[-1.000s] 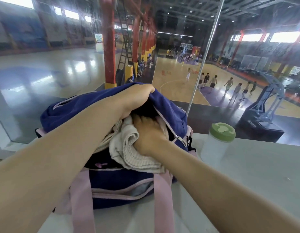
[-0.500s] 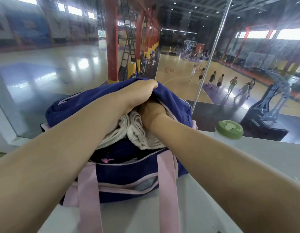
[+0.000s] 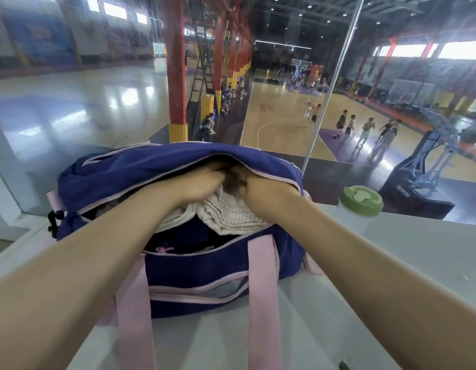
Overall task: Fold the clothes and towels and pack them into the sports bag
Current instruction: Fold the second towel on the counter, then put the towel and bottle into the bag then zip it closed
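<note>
1. Currently, I have both hands inside the navy sports bag (image 3: 178, 166) on the white ledge (image 3: 418, 263).
2. Left hand (image 3: 202, 182) and right hand (image 3: 268, 194) press the cream towel (image 3: 231, 217); finger state: I cannot tell.
3. Towel: soft, light, compressible. Grip its folded edge.

One navy fabric sports bag with pink trim (image 3: 103, 177), two pink webbing straps (image 3: 262, 284), one cream ribbed towel (image 3: 231, 214), one green-lidded translucent bottle (image 3: 361, 201), two bare hands (image 3: 202, 182).
</note>
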`<state>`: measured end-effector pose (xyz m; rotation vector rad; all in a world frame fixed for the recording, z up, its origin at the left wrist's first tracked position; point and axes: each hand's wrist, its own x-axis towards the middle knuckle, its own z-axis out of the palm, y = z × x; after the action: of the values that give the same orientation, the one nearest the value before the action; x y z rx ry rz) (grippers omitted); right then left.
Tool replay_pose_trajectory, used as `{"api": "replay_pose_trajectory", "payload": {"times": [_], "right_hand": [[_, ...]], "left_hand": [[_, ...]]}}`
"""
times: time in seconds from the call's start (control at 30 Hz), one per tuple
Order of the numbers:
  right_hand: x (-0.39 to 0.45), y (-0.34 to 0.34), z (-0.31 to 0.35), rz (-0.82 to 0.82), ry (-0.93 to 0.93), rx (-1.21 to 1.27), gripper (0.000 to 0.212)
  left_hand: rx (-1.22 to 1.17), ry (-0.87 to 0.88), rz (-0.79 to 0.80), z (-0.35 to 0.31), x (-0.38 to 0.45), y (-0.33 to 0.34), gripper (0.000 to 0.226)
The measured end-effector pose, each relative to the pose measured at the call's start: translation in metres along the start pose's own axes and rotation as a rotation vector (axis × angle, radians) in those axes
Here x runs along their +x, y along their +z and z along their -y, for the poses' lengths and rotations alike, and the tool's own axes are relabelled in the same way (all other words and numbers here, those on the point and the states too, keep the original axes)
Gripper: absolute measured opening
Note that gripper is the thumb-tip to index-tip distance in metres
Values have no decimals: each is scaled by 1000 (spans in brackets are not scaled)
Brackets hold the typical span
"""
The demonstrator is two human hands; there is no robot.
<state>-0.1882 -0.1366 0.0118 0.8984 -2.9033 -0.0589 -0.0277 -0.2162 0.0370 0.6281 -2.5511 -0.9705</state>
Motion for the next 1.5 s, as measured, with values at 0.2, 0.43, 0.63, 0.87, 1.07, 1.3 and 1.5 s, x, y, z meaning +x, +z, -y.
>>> {"api": "replay_pose_trajectory", "payload": {"times": [0.2, 0.43, 0.63, 0.87, 1.07, 1.3, 1.5], "right_hand": [[-14, -14, 0, 332, -480, 272, 47], [-37, -23, -9, 420, -532, 199, 48], [-67, -18, -7, 168, -508, 150, 45], [-122, 1, -34, -76, -546, 125, 67], [-161, -9, -75, -223, -663, 252, 43], [-174, -32, -137, -308, -523, 318, 22], [-140, -53, -181, -260, -300, 284, 34]], "left_hand": [[414, -90, 147, 13, -12, 7, 13], [519, -101, 66, 13, -37, 28, 22], [717, -78, -108, 14, -44, 37, 43], [799, -53, -230, 6, -88, 50, 59], [633, -83, -150, -18, -135, 61, 58], [498, 172, -228, -69, -151, 75, 44], [614, 293, -359, -108, -121, 60, 49]]}}
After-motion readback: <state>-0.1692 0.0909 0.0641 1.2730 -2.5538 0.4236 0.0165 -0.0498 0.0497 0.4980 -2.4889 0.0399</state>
